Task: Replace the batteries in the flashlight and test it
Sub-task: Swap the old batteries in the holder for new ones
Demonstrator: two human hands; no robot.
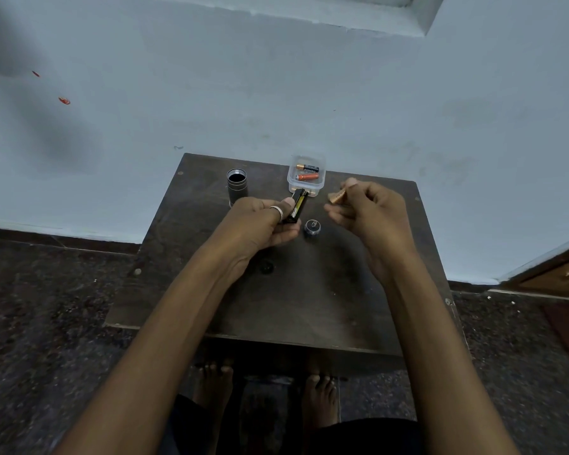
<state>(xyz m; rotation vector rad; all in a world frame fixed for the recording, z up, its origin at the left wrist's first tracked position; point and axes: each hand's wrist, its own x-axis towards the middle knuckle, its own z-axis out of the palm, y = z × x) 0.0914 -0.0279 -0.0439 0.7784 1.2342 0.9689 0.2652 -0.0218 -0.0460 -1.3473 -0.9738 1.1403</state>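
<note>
A clear plastic tub (306, 177) on the counter (276, 290) held two batteries (307, 172), labels unreadable, while the left hand (263, 221) gripped a black battery holder (297, 205), the right hand (368, 210) pinched a copper-coloured battery (337, 195), and the open flashlight body (237, 186) stood upright nearby.

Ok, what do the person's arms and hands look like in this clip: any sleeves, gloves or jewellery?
Both forearms are bare as far as the frame shows, with no sleeves, gloves or watch visible. The left hand wears a plain silver-coloured ring on one of its fingers. The right hand shows no ring or other ornament. Dark shorts show at the bottom edge.
</note>
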